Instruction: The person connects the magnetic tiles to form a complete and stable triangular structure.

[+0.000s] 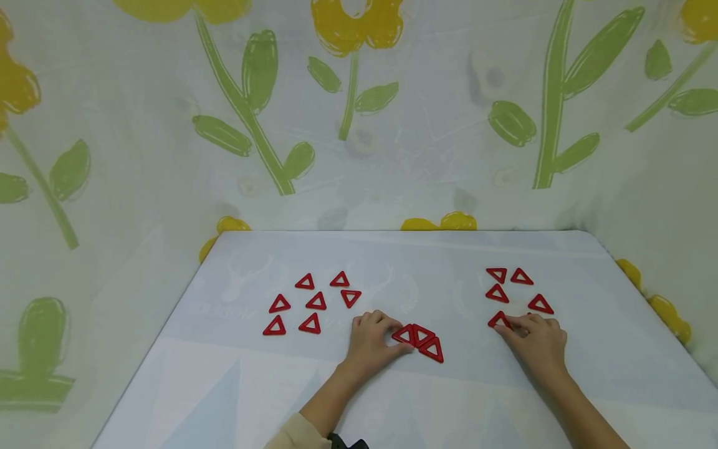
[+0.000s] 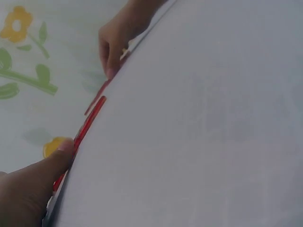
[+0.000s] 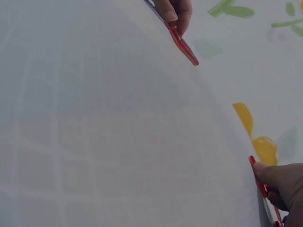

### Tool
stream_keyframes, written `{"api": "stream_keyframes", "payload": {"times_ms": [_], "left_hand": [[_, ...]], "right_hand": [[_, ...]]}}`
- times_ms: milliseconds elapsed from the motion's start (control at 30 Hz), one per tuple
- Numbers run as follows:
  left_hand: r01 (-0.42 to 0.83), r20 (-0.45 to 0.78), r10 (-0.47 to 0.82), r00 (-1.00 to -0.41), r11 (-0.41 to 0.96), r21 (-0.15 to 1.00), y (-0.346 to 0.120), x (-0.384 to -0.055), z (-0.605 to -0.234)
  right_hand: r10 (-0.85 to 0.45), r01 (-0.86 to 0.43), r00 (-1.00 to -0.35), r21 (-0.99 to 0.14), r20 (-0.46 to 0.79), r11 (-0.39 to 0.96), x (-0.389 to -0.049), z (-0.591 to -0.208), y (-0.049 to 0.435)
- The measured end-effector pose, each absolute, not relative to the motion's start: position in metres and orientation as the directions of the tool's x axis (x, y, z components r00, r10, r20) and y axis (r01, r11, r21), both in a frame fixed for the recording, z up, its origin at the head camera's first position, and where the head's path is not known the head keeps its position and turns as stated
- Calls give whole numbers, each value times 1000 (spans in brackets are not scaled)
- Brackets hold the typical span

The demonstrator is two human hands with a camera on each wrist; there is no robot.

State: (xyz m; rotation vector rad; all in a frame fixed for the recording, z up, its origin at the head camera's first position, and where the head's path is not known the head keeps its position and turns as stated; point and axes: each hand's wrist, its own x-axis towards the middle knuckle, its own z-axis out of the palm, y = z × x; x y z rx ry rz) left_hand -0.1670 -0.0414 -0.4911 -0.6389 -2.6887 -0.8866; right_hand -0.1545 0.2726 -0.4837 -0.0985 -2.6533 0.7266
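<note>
Cream sleeve (image 1: 297, 433) on my left arm lies nearest the head camera; ahead of it my left hand (image 1: 369, 343) is curled, thumb and forefinger gripping an end triangle (image 1: 402, 340), which adjoins two further red triangles (image 1: 440, 349) grouped with it on the white table (image 1: 477, 399). Likewise grasping, my right hand (image 1: 540, 349) pinches a single red triangle (image 1: 493, 318) between thumb and finger, well apart from that group; whether this piece touches the surface, I cannot tell. Seven loose triangles (image 1: 275, 333) lie to the left, four others (image 1: 497, 300) near my right hand.
</note>
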Motion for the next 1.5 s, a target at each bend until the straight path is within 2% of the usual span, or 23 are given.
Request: {"api": "stream_keyframes", "payload": {"times_ms": [133, 400, 733, 1133, 1500], "left_hand": [[486, 357, 350, -866, 757, 437, -37, -168, -491], [506, 385, 363, -849, 769, 391, -35, -168, -490], [510, 403, 355, -844, 763, 396, -34, -169, -494], [507, 362, 370, -856, 742, 439, -38, -173, -500], [509, 342, 383, -858, 719, 472, -39, -171, -495]], "right_hand": [[161, -37, -926, -505, 343, 863, -156, -484, 273], [129, -67, -936, -524, 329, 849, -159, -490, 271], [42, -187, -919, -529, 391, 828, -160, -489, 266], [-16, -236, -923, -534, 384, 812, -164, -490, 261], [-15, -175, -964, -592, 265, 787, -168, -493, 255]]}}
